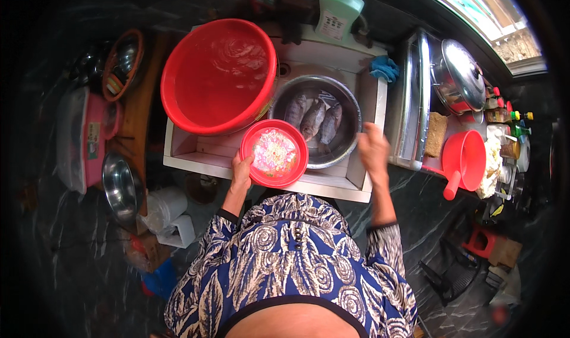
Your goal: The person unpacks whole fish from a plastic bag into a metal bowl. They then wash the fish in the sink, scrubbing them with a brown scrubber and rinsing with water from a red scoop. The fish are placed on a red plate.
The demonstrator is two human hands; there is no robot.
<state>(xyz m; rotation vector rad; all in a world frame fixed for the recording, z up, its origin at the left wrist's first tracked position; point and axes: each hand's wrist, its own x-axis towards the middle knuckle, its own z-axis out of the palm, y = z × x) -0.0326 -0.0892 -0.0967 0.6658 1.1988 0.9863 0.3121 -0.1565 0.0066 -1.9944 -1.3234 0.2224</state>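
Observation:
My left hand (242, 171) grips the near left rim of a small red plastic basin (303, 153), with the thumb over its edge. A flowered pattern covers the bottom of that basin. It overlaps the near left side of a stainless steel basin (331, 161), where three whole fish (313, 119) lie side by side. My right hand (373, 150), slightly blurred, is beside the steel basin's right rim; whether its fingers hold the rim is unclear. A large red plastic tub (200, 84) of water rests over the left part of the white sink (267, 177).
A green pump bottle (340, 11) and a blue cloth (384, 69) are on the sink's edge. Rightward are a lidded steel pot (461, 75), a red dipper (463, 160) and several bottles. A wooden bench (141, 115) at left bears basins. A black chair (452, 271) stands lower right.

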